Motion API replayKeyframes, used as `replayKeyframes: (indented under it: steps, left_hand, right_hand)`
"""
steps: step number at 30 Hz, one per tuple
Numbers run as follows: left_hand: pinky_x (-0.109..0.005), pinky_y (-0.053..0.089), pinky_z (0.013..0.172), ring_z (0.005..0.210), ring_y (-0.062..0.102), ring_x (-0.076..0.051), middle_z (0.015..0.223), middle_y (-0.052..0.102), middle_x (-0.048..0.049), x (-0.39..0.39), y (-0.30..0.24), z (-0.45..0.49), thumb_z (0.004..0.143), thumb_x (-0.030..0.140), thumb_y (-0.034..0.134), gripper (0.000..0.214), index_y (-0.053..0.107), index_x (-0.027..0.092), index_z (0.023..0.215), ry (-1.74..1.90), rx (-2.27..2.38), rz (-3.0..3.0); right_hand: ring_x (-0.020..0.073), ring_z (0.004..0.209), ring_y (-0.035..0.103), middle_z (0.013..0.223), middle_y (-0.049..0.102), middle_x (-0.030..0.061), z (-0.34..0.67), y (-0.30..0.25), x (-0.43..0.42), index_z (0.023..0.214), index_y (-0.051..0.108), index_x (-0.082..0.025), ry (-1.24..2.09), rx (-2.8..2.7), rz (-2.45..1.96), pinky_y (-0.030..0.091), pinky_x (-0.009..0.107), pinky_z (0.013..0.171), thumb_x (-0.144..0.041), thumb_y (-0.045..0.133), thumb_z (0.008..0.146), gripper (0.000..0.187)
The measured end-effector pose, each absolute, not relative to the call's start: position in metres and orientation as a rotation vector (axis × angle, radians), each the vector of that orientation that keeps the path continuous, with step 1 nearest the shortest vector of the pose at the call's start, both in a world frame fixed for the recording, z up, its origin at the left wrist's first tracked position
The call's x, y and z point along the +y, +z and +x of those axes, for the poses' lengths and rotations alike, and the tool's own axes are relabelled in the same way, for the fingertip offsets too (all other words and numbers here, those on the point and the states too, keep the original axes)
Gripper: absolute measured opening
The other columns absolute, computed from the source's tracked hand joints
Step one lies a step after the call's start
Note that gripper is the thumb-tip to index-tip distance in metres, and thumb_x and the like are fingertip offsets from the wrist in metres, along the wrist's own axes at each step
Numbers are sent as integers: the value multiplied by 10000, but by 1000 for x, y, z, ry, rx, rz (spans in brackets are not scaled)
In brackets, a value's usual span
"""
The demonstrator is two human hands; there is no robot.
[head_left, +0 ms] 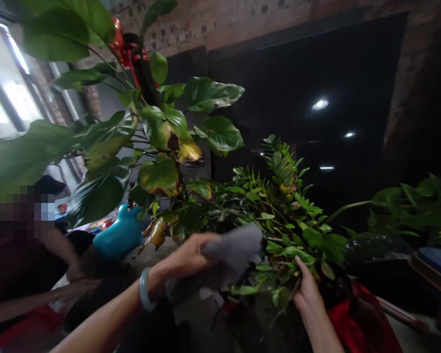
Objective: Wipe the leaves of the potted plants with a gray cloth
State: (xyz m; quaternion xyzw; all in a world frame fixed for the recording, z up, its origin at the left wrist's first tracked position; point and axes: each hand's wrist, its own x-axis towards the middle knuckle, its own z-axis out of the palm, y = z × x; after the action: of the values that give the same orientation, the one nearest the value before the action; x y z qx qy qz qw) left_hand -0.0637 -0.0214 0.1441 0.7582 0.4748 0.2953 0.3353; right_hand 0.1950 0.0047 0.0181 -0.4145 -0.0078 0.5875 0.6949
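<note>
OK, L hand (191, 256) clutching cloth (238, 249), R (308, 290) touching leaves (297, 252)

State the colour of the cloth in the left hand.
Grey; the cloth in the left hand is motion-blurred, seen in the head view.

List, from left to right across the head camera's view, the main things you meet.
Window, turquoise object, bracelet, left hand, gray cloth, right hand.

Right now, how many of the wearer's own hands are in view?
2: the left hand, left of centre, grips a grey cloth; the right hand, right of centre, is at the bushy plant, partly hidden.
</note>
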Motion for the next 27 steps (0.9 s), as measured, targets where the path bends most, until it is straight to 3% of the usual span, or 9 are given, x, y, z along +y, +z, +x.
replayKeyframes:
  steps: [4, 6, 8, 10, 12, 17, 21, 24, 27]
  left_hand:
    - [-328, 491, 761, 821, 611, -219, 896, 679, -60, 25, 156, -58, 630, 256, 625, 442, 617, 108, 1046, 1509, 1391, 1752]
    - [-359, 472, 835, 904, 601, -240, 984, 676, -85, 28, 131, -55, 628, 207, 594, 442, 613, 102, 1058, 1355, 1432, 1823]
    - [-365, 439, 893, 958, 586, -253, 1028, 681, -80, 10, 100, -58, 595, 154, 574, 382, 664, 137, 966, 865, 1416, 2039]
    - [-314, 471, 818, 855, 615, -235, 891, 717, -29, -17, 83, -66, 514, 123, 629, 336, 708, 186, 835, 564, 1289, 2105]
    - [-260, 477, 749, 814, 617, -202, 857, 715, 2, -39, 88, -76, 567, 143, 614, 306, 714, 212, 848, 408, 1174, 2130]
    - [-239, 483, 718, 821, 618, -189, 899, 689, 1, -20, 155, -80, 666, 235, 601, 340, 655, 180, 998, 1107, 1349, 1936]
    - [-338, 486, 821, 907, 617, -228, 975, 674, -70, 15, 146, -65, 670, 211, 577, 398, 615, 125, 1057, 1381, 1523, 1806]
    - [-379, 483, 811, 835, 629, -259, 845, 698, -78, -1, 101, -60, 536, 103, 594, 319, 680, 129, 843, 1084, 1504, 1897]
    - [-309, 479, 742, 782, 616, -216, 823, 700, -18, -36, 80, -67, 574, 139, 589, 259, 690, 196, 805, 496, 1170, 2100]
  right_hand:
    - [159, 391, 576, 501, 647, -73, 186, 17, -3, 753, 593, -208, 1253, 41, -1013, 482, 286, 430, -243, 733, 524, 270]
    - [160, 389, 570, 486, 637, -71, 181, 16, -6, 747, 593, -208, 1234, 52, -1042, 440, 272, 391, -260, 734, 540, 256]
    - [161, 383, 566, 477, 633, -65, 177, 14, -6, 739, 596, -203, 1231, 52, -1053, 404, 259, 360, -287, 737, 550, 251]
    - [163, 379, 567, 474, 634, -54, 175, 14, -5, 730, 601, -194, 1248, 48, -1048, 394, 253, 347, -309, 743, 547, 259]
    - [165, 383, 572, 483, 642, -49, 176, 14, -5, 726, 605, -193, 1274, 44, -1029, 417, 260, 363, -300, 744, 539, 257]
    - [150, 408, 587, 507, 655, -77, 181, 20, -4, 728, 594, -224, 1290, 59, -967, 486, 279, 457, -243, 681, 586, 168]
    - [145, 409, 585, 511, 657, -77, 176, 21, 0, 729, 588, -225, 1296, 49, -929, 456, 256, 406, -249, 630, 633, 107]
    - [159, 422, 592, 519, 664, -59, 172, 15, 4, 738, 597, -214, 1306, 20, -929, 460, 265, 399, -266, 646, 628, 131]
    - [170, 462, 613, 522, 660, -71, 172, 4, 6, 760, 595, -225, 1285, -23, -924, 487, 281, 443, -304, 700, 589, 216]
